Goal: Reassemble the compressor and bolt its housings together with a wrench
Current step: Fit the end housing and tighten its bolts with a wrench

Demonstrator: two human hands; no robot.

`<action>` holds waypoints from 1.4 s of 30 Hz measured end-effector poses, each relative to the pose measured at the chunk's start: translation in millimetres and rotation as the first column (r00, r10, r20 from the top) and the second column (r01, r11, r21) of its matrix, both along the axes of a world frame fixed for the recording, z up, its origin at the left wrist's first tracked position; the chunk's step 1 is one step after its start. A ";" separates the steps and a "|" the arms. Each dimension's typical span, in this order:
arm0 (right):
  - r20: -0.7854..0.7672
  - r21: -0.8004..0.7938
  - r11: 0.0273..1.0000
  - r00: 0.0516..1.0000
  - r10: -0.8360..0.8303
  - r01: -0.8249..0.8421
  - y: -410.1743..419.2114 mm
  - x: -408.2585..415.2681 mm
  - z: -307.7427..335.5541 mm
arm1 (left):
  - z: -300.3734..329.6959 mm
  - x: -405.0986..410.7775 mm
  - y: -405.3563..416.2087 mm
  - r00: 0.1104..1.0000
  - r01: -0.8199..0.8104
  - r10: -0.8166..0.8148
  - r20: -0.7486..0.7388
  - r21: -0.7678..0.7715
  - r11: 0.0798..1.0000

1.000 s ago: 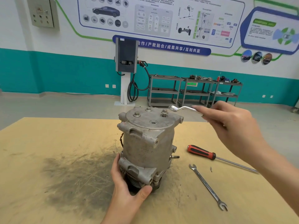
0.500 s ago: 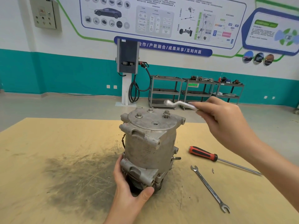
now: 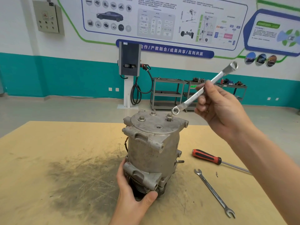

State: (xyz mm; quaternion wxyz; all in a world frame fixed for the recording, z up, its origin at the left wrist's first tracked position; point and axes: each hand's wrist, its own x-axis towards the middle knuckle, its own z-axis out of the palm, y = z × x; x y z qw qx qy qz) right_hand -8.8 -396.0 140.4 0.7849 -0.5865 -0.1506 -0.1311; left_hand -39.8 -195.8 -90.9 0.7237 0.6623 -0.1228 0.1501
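Right hand [image 3: 222, 109] pinches the ring spanner [image 3: 203, 90] mid-shank, fingers curled round it. Spanner is in the air, long axis diagonal: one ring end low-left, just above the top plate bolts [image 3: 169, 116], other end up-right. Left hand [image 3: 132, 195] wraps the base of the compressor [image 3: 152, 150], thumb across the front. Compressor stands upright on the wooden table [image 3: 48, 159], long axis vertical, bolted end up. On the table to its right: red-handled screwdriver [image 3: 207, 157], open-ended wrench [image 3: 214, 193], both lying flat, apart from the housing.
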 end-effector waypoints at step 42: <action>-0.505 -0.249 0.955 0.863 0.012 -0.159 18.8 67.0 4.8 | 3.4 -2.4 -0.1 1.000 0.022 -0.022 -0.014 -0.006 1.000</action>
